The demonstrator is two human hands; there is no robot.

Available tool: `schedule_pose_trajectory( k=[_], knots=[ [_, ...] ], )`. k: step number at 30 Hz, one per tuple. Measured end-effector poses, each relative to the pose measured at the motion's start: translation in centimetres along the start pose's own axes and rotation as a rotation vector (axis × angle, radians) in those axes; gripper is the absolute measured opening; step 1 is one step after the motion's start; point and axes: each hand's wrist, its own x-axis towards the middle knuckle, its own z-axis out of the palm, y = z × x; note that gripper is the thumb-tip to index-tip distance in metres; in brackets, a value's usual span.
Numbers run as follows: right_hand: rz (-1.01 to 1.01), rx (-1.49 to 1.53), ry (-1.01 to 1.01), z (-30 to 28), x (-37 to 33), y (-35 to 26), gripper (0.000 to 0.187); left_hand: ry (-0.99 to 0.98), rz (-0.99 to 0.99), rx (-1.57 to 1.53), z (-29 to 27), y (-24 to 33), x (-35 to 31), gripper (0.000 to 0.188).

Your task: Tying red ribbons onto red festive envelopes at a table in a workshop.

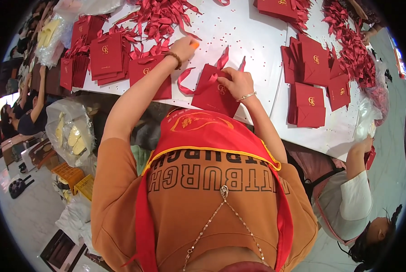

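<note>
A small red paper gift bag (215, 96) lies at the near edge of the white table, directly in front of me. Red ribbon (185, 86) loops out from its left side, and further ribbon ends rise above its top edge. At the bag's upper right, my right hand (239, 84) is closed, thumb and forefinger pinching the ribbon against its front. My left hand (183, 49) is farther off to the left, beside a heap of red ribbons (157, 18). Its fingers are curled, one with an orange tip covering; whatever they hold is hidden.
Stacked red bags (107, 56) stand left, and another red bag (160, 88) lies under my left forearm. More bags (309, 104) and a ribbon pile (355, 56) occupy the right. Red dots dot the white table (266, 59). A co-worker (348, 195) is at the right edge.
</note>
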Motion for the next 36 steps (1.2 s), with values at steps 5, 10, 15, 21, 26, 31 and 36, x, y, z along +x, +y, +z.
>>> schedule_pose_trajectory(
  k=[5,10,15,21,26,31,36],
  knots=[
    [0.091,0.018,-0.045,1.2,1.0,1.8,0.032,-0.115,0.189,0.603,0.9,-0.1,-4.3,0.02],
    [0.126,0.096,-0.023,1.3,1.2,2.1,0.033,-0.01,0.15,0.373,1.1,-1.1,-4.4,0.015],
    [0.097,0.141,-0.074,1.2,1.5,1.4,0.033,0.045,0.292,-0.155,1.7,4.1,-5.7,0.015],
    [-0.088,-0.208,0.112,-0.3,-0.8,-0.1,0.026,-0.022,0.339,0.024,3.5,3.6,-5.4,0.011],
    [0.004,0.043,0.146,-0.4,-2.3,1.6,0.021,-0.069,0.333,0.041,3.3,3.8,-5.5,0.012],
    [0.285,0.645,-0.017,4.2,-0.8,9.6,0.021,0.083,0.436,0.047,3.9,5.7,-6.9,0.012],
    [0.213,0.541,0.041,0.8,-1.3,3.2,0.024,0.016,0.406,0.012,6.6,5.6,-8.1,0.012]
  ],
)
